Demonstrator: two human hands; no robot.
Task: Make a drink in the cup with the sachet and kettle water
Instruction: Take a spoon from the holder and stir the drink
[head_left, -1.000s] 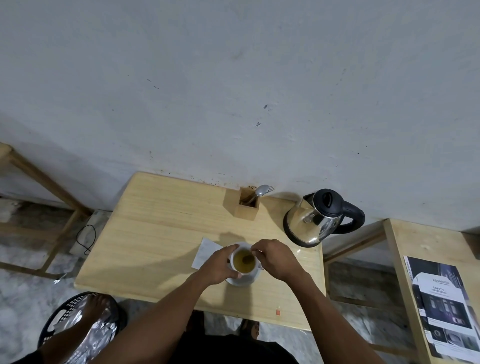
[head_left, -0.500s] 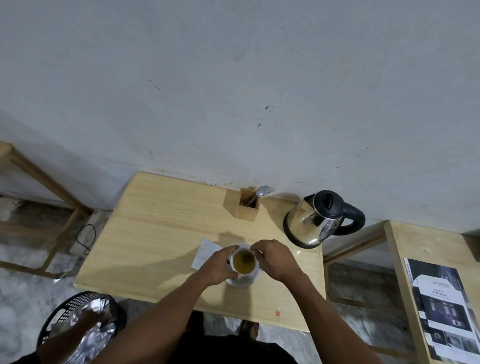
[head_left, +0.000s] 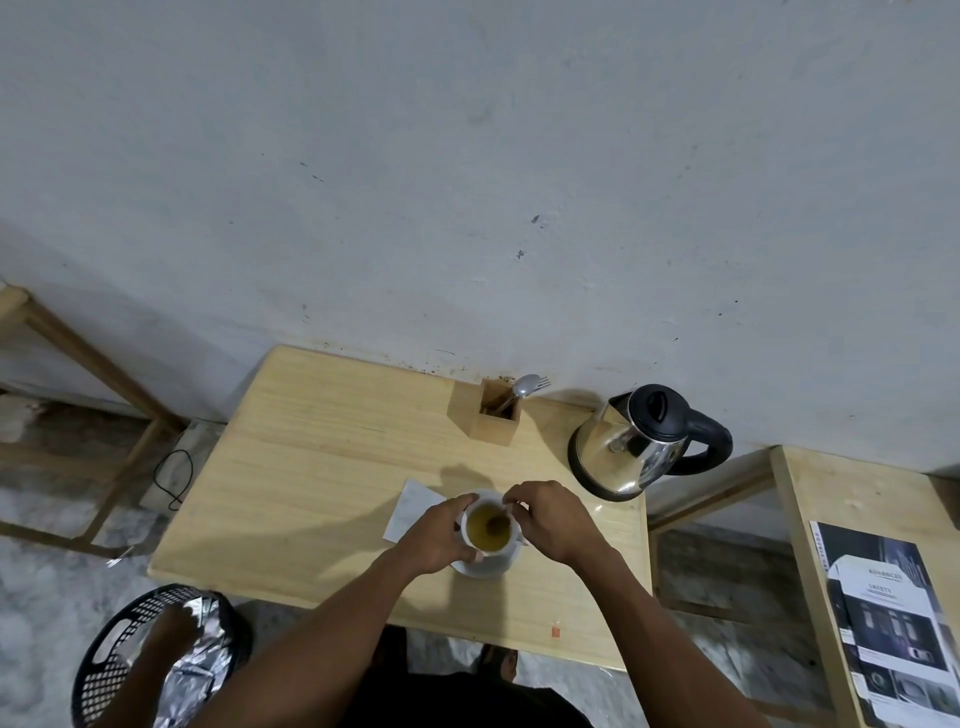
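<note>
A white cup (head_left: 480, 540) holding yellow-brown liquid stands on a white saucer (head_left: 491, 567) near the front of the wooden table (head_left: 311, 467). My left hand (head_left: 439, 535) wraps the cup's left side. My right hand (head_left: 545, 519) pinches the handle of a spoon (head_left: 498, 521) whose bowl is dipped in the drink. A steel kettle (head_left: 623, 452) with a black lid and handle stands at the table's back right. A white paper (head_left: 413, 506) lies flat just left of the cup, partly under my left hand.
A wooden holder (head_left: 491, 421) with a spoon and fork sits by the wall. A black basket (head_left: 119, 654) with foil wrappers stands on the floor at the lower left, another person's hand inside it. A booklet (head_left: 893, 623) lies on a second table at right.
My hands stay on the cup while the spoon shifts slightly in the drink. The other person's hand in the basket has moved.
</note>
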